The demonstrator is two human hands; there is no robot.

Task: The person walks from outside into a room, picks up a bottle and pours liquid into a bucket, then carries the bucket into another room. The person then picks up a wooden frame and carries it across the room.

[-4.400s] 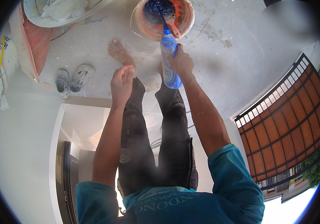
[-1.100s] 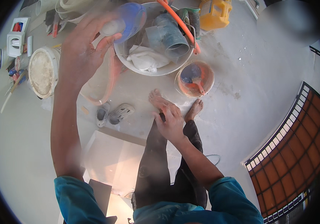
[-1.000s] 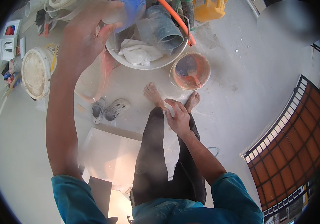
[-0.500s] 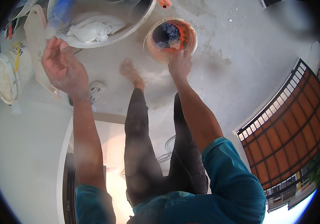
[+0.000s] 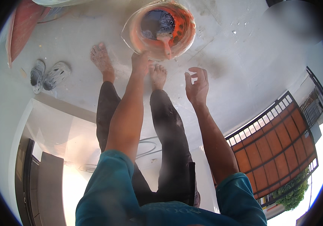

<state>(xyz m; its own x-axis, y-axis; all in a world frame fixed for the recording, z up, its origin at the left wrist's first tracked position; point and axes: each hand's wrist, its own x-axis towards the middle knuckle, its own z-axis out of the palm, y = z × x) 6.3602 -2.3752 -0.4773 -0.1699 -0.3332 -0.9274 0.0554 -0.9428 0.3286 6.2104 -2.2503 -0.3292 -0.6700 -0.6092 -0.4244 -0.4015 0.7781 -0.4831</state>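
Orange bucket (image 5: pixel 187 27) at left hand (image 5: pixel 140 63), brush (image 5: pixel 165 43) inside; right hand (image 5: pixel 197 86) apart.

Pale lettering (image 5: pixel 186 208) crosses the teal shirt (image 5: pixel 157 215), too faint to read

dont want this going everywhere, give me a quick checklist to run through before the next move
1. Left hand at the bucket: ok, at its near rim; how firm the grip is, cannot tell.
2. Right hand free: ok, apart from the bucket, fingers curled, nothing clearly seen between them.
3. Brush inside the bucket: ok, its handle pointing toward the near rim.
4. Bucket standing level: cannot tell, the fisheye view bends its shape.
5. Feet covered: not ok, both are bare; the shoes lie off to the left.
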